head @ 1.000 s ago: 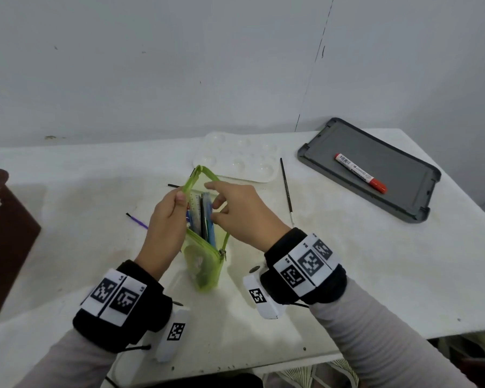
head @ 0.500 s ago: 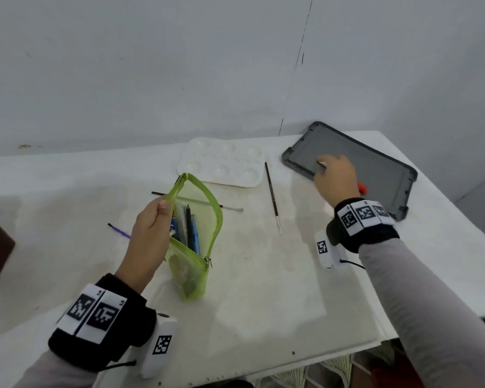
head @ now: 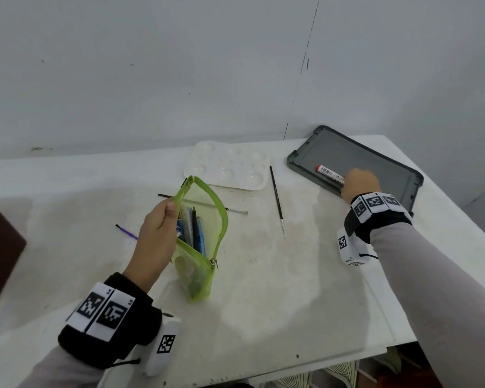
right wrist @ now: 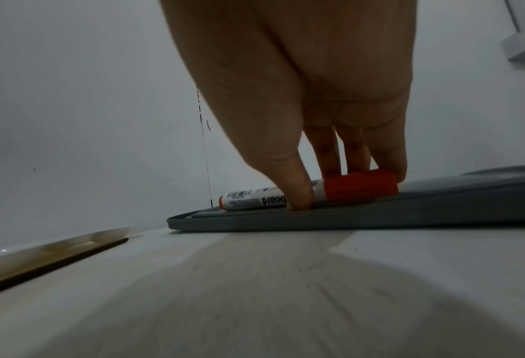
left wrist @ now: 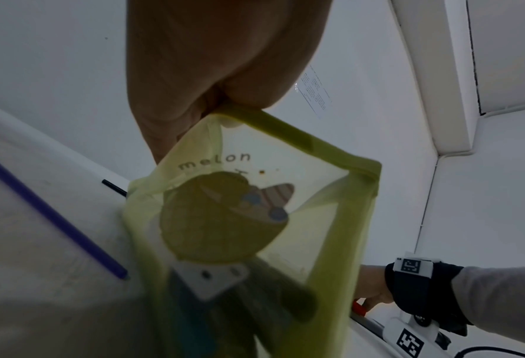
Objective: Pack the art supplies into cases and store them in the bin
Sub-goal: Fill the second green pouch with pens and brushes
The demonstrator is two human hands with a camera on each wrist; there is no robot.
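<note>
Two hands worked over a white, stained surface (head: pixel 263 289) set against a pale wall; its right edge ran just past the dark grey flat plastic tray (head: pixel 375 155), and a broad bare stretch lay between the arms toward the near edge.

Containers: green translucent mesh zip pouch (head: pixel 199 264), printed "melon", stood upright with its mouth gaping; inside, several pens, pencils and a ruler stood on end. Grey tray carried one white-barrelled whiteboard marker with red cap (right wrist: pixel 303 193), lying flat near the tray's near rim.

Left hand (head: pixel 157 236): thumb and fingers pinched the pouch's zip rim at the left of its opening, holding it up.

Right hand (head: pixel 359 183): reached over the tray's near rim, thumb on the near side of the marker and fingers (right wrist: pixel 331 155) behind it, closing round the barrel beside the cap; marker lay on the tray.

Loose on the surface: white plastic paint palette with round wells (head: pixel 227 169) near the wall; thin dark-handled paintbrush (head: pixel 277 201) between palette and tray; second slim brush (head: pixel 230 210) behind the pouch; purple stick (head: pixel 126 232) left of the left hand.
</note>
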